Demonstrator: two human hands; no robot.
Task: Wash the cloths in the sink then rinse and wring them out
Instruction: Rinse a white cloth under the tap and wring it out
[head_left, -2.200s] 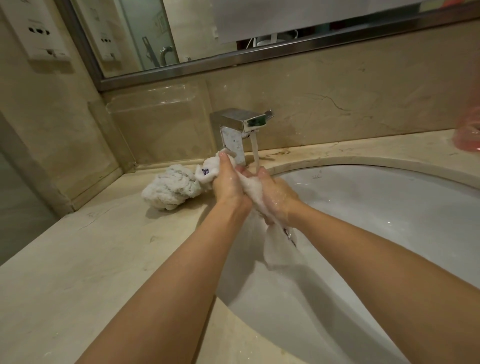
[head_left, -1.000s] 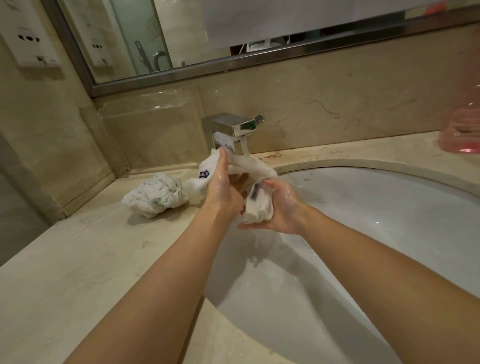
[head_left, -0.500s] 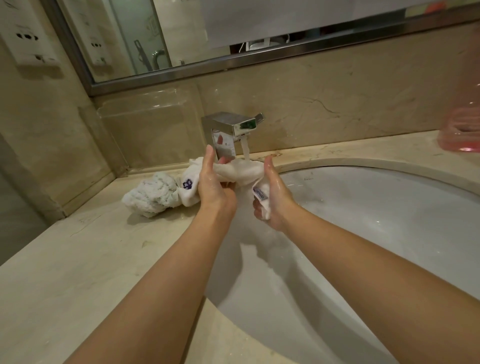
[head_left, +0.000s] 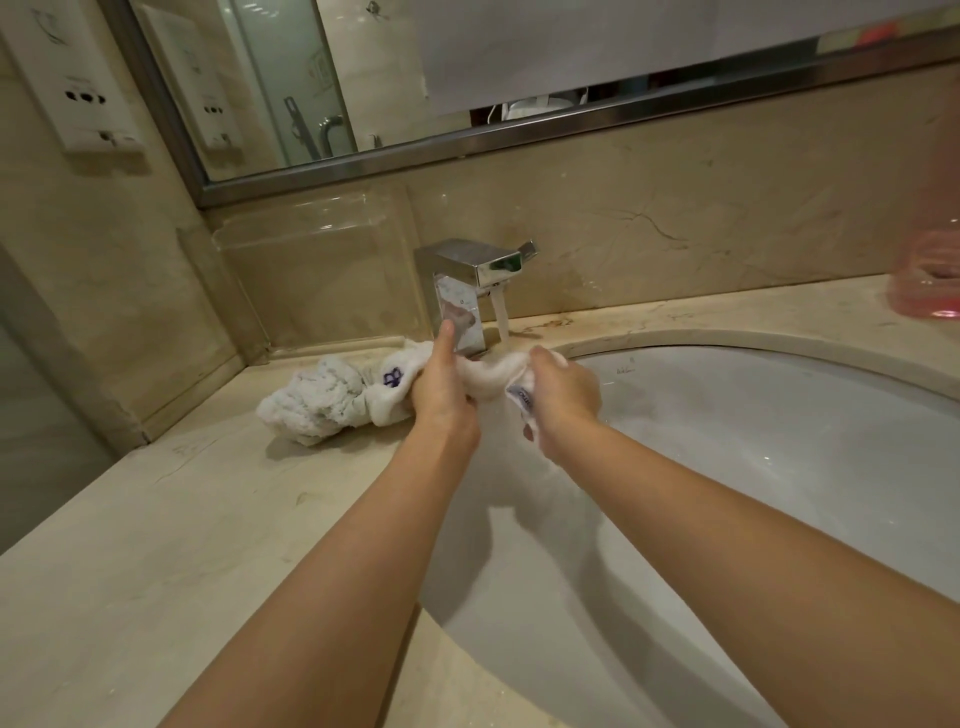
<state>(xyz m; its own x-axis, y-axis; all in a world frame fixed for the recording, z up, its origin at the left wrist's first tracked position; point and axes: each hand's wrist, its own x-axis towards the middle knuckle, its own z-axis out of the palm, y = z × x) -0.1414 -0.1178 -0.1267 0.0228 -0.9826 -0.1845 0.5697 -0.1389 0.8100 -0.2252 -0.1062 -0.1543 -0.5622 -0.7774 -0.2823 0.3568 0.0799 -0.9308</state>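
A small white cloth (head_left: 488, 376) with a purple logo is stretched between my two hands over the back left rim of the white sink (head_left: 753, 441). My left hand (head_left: 441, 389) grips its left end. My right hand (head_left: 563, 400) grips its right end, where a label shows. Water runs from the square chrome faucet (head_left: 467, 275) onto the cloth's middle. A second white cloth (head_left: 317, 400), wrung into a lump, lies on the counter just left of my left hand.
The beige marble counter (head_left: 156, 545) surrounds the sink. A clear acrylic shelf (head_left: 311, 270) stands in the back left corner. A pink container (head_left: 930, 280) sits at the far right. A mirror and a wall socket panel (head_left: 72, 78) are above.
The hands went from rubbing the cloth together to pulling it out into a stretched roll under the stream. My right hand has turned over and now grips its end from above.
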